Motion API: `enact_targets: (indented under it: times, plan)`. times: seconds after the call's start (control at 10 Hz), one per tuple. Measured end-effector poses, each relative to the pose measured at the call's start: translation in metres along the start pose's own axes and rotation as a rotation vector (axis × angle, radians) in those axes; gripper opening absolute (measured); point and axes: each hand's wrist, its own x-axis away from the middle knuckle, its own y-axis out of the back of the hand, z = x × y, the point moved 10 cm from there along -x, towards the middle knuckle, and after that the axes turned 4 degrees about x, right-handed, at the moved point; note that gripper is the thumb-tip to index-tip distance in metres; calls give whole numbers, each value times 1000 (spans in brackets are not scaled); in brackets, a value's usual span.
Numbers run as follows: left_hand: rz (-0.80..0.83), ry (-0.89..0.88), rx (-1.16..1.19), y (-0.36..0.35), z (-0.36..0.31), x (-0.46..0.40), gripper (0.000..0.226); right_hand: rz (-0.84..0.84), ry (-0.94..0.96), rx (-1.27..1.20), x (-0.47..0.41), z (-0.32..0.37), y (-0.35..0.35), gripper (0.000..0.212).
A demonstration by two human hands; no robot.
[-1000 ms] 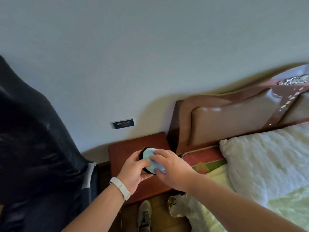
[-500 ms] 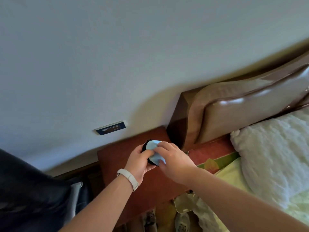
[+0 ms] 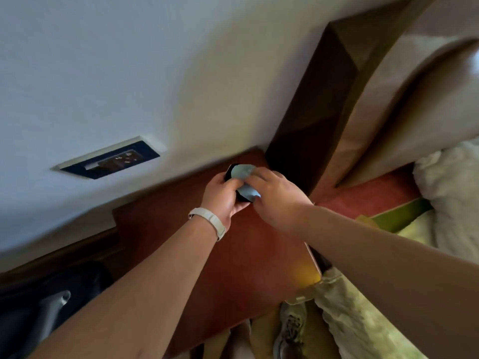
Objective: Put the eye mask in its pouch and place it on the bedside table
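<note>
**Hands and pouch carried in over the bedside table**

Both hands have moved forward since the earlier frames, and the view has closed in: the dark chair that filled the nine o'clock side a second ago is now only a sliver at seven o'clock, while the bedside table (image 3: 197,257) spreads across the middle of the picture.

The left hand (image 3: 223,196), with a pale wristband (image 3: 210,222) just behind it, is curled around a black pouch (image 3: 230,172). Its fingers close on the pouch from the nine o'clock side. The right hand (image 3: 276,200) comes in from three o'clock, its fingers bent over a light blue eye mask (image 3: 243,172) and pressing on it at the pouch's mouth. Part of the mask shows above the fingers at twelve o'clock and another part below them at five o'clock; how much is already inside the pouch cannot be told. The two hands touch each other over the bundle.

Pouch and mask are held over the far end of the red-brown table top, close to the wall; whether they touch the wood is hidden by the hands.

At ten o'clock a dark wall socket plate (image 3: 110,160) sits in the pale wall. At two o'clock rises a padded brown headboard (image 3: 404,120), with white bedding (image 3: 451,182) at three o'clock. A shoe (image 3: 290,330) lies on the floor at six o'clock.
</note>
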Motion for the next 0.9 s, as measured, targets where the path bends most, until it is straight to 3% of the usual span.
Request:
enact_targets:
  times: [0.3,0.5,0.6,0.9]
  plan:
    - [-27,-63,-136,20,21,-72,25,71,105,42,-45,-32,-55,45]
    - [-302,-383,-630,51,1,-61,36,70,145,99,-51,-26,-77,41]
    - [-333,-414,-638,55,-3,-52,35,91,119,139,-54,-25,-79,45]
    - [-247,-410,-721,56,-40,20,31,205,83,44,-21,4,-24,26]
